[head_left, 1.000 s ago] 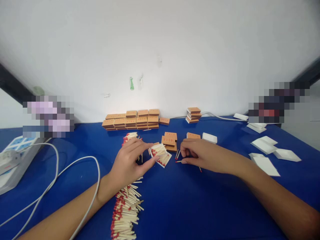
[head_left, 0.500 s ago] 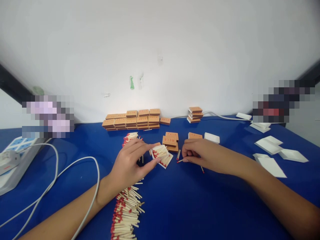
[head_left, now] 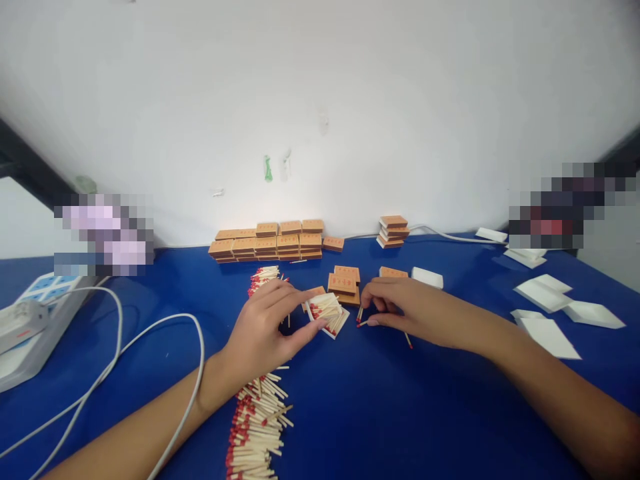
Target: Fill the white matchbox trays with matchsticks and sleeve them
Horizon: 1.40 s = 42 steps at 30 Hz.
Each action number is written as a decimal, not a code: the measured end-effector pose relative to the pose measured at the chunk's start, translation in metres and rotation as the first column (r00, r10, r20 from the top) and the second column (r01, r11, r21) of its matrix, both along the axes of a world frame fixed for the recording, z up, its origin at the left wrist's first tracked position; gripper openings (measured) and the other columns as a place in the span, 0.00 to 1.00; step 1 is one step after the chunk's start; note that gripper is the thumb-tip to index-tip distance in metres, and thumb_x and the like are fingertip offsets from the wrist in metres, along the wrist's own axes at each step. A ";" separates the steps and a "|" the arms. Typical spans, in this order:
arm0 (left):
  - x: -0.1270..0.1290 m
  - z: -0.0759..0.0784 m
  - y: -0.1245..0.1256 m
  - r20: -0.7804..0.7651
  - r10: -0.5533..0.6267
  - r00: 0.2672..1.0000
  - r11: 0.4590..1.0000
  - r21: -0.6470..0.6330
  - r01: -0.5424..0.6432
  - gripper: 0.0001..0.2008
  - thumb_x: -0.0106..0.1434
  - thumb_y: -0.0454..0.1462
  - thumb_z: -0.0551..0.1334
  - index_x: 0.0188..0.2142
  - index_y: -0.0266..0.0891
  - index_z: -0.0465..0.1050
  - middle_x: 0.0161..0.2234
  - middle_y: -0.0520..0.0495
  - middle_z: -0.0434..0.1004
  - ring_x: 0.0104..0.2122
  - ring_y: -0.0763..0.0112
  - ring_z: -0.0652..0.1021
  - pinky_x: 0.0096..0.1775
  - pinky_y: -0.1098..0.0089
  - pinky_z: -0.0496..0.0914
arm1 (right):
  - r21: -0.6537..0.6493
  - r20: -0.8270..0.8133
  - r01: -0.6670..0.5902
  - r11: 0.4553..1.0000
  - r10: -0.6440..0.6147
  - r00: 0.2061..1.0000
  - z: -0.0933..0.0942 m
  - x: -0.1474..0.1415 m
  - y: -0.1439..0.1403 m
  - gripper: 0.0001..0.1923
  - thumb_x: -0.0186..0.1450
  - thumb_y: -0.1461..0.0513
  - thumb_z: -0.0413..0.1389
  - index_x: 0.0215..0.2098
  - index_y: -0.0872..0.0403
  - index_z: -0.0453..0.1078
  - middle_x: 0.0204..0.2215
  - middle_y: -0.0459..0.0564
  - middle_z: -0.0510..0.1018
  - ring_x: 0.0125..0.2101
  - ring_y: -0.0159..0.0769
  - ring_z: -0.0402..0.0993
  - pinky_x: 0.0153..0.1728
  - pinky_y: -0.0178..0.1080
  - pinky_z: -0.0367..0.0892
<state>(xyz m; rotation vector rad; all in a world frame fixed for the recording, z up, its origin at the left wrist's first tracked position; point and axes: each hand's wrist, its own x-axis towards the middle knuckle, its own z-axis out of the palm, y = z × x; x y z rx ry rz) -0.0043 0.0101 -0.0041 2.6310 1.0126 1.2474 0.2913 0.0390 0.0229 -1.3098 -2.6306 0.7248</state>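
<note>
My left hand (head_left: 270, 323) is closed around a white matchbox tray (head_left: 343, 328), thumb at the near side and fingers at the far side. Matches (head_left: 325, 307) with red heads lie heaped in the tray, some crosswise. To its right, my right hand (head_left: 395, 303) is pinched low over the table, with a match (head_left: 365, 323) at its thumb tip. Another match or two (head_left: 360, 313) touch its fingers, and a further match (head_left: 409, 341) pokes out below the hand. Orange matchboxes (head_left: 343, 283) are piled just behind the tray.
A long band of loose matches (head_left: 257, 427) runs under my left forearm. Stacked matchboxes (head_left: 267, 247) line the wall, with a smaller stack (head_left: 393, 232) to the right. White trays (head_left: 547, 337) lie at the right. A power strip (head_left: 30, 333) and white cable (head_left: 197, 347) are at the left.
The view has shifted slightly. My right hand has moved a little left, so its fingers now meet the loose matches beside the tray. The left hand keeps its hold.
</note>
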 end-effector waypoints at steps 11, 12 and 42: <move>0.001 0.002 -0.002 -0.010 -0.030 0.999 0.999 0.025 0.030 0.20 0.66 0.39 0.71 0.56 0.37 0.77 0.40 0.43 0.83 0.39 0.62 0.79 0.44 0.59 0.75 | 0.006 0.016 0.018 1.000 -0.019 1.000 -0.002 0.000 0.001 0.09 0.72 0.53 0.57 0.45 0.48 0.72 0.34 0.46 0.76 0.33 0.38 0.71 0.32 0.39 0.61; 0.001 0.002 -0.001 -0.005 -0.027 1.000 0.999 0.021 0.028 0.20 0.66 0.39 0.71 0.56 0.37 0.77 0.41 0.43 0.83 0.40 0.62 0.79 0.44 0.59 0.75 | 0.005 0.016 0.013 1.000 -0.013 1.000 -0.002 0.000 0.001 0.10 0.72 0.52 0.57 0.44 0.48 0.72 0.34 0.46 0.76 0.33 0.38 0.71 0.32 0.39 0.61; 0.011 -0.003 -0.008 -0.031 -0.083 0.996 0.996 0.029 0.083 0.18 0.66 0.42 0.72 0.53 0.39 0.76 0.40 0.43 0.84 0.41 0.60 0.80 0.45 0.57 0.77 | 0.330 -0.263 0.030 0.943 0.061 0.963 -0.007 -0.039 -0.030 0.08 0.76 0.60 0.53 0.39 0.52 0.71 0.36 0.50 0.76 0.32 0.35 0.72 0.34 0.38 0.65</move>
